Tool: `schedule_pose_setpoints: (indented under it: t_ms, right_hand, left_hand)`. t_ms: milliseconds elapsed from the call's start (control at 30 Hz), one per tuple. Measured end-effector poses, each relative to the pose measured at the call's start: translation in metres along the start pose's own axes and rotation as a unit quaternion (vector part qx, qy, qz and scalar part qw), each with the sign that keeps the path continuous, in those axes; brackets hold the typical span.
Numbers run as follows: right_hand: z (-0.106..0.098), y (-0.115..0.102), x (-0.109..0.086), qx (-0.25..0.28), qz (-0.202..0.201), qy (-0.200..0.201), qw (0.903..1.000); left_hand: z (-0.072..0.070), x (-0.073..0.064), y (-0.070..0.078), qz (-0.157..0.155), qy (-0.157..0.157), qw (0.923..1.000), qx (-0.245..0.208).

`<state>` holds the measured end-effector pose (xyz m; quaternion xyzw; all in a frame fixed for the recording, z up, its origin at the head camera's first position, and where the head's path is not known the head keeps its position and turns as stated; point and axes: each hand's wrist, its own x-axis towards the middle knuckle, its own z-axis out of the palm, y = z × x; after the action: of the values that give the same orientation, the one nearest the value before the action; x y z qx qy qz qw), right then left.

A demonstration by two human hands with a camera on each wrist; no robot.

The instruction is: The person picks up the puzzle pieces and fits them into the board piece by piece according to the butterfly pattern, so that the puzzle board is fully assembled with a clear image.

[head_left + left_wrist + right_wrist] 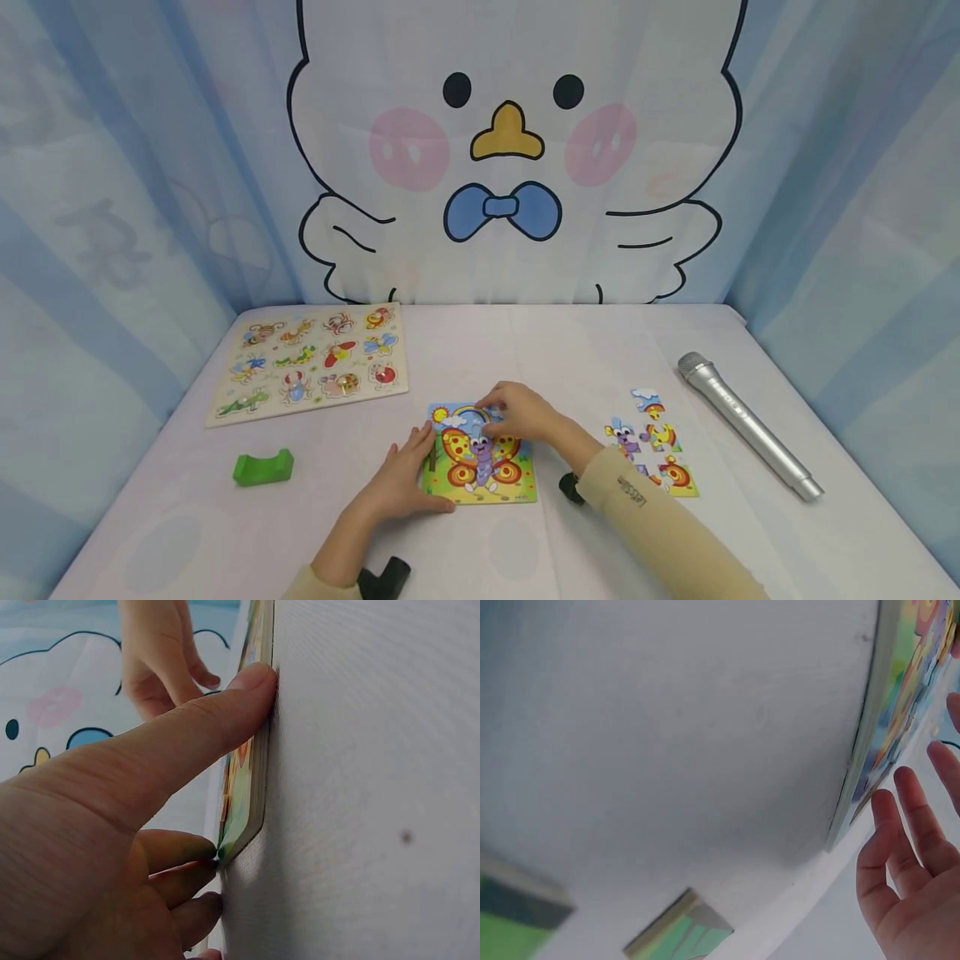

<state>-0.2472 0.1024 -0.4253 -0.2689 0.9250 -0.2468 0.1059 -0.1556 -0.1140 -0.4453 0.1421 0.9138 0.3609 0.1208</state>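
Observation:
A square jigsaw puzzle (483, 462) with a butterfly picture lies flat on the white table. My left hand (401, 482) rests around its near left corner: the straight thumb (217, 705) lies along the near edge and the fingertips touch the left edge. Over the upper right part of the puzzle is my right hand (525, 415), its fingertips close together at the top of the picture. In the right wrist view its fingers (922, 817) are loosely bent beside the board, with no piece visible in them. Several loose puzzle pieces (663, 437) lie right of the board.
Back left lies a wooden insect puzzle board (311, 392). A green curved block (263, 468) stands in front of it. On the far right a silver microphone (750, 425) lies slantwise. Curtains with a cartoon print (506, 267) enclose the table at the back and sides.

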Motion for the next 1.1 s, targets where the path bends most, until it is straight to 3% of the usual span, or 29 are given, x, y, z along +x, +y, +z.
schedule_pose_setpoints:
  t_ms: [233,467,700,933,1100]
  right_hand:
    - [-0.003,0.008,-0.01,0.069,-0.028,0.036,0.9966]
    - [-0.011,0.02,-0.022,0.114,-0.023,0.065,0.9911]
    - [-0.023,0.035,-0.036,0.119,-0.006,0.086,0.9892]
    - [-0.04,0.055,-0.052,0.102,0.038,0.099,0.9891]
    - [-0.05,0.07,-0.064,0.1,0.042,0.126,0.9861]
  left_hand:
    - [0.001,0.001,0.0,-0.005,-0.001,1.0,0.0]
    - [0.001,0.002,-0.001,-0.008,0.002,1.0,0.001]
    - [0.001,0.002,0.0,-0.005,0.006,1.0,0.002]
    - [0.002,0.002,0.0,-0.012,0.006,0.9999,0.006]
    - [0.001,0.002,-0.001,-0.016,0.004,0.9999,0.006]
